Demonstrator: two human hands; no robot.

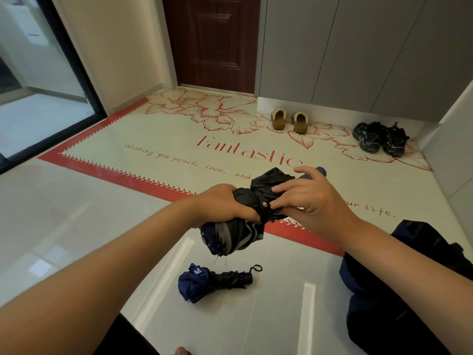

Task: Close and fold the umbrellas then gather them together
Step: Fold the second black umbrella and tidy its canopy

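Note:
I hold a collapsed dark umbrella (245,226) in the air over the floor, its navy and grey canopy bunched at the lower left and its blue handle pointing up right. My left hand (220,204) grips the rolled canopy. My right hand (307,198) pinches the strap with its round snap button against the canopy. A second folded navy and black umbrella (212,281) lies on the white tiles below. A third dark umbrella (399,290), loose and unfolded, lies at the right edge.
A white and red floor mat (163,139) with flowers and lettering covers the floor ahead. Brown slippers (289,120) and black shoes (380,138) stand at its far side. A dark red door (212,42), grey cabinets and a glass door at the left surround the space.

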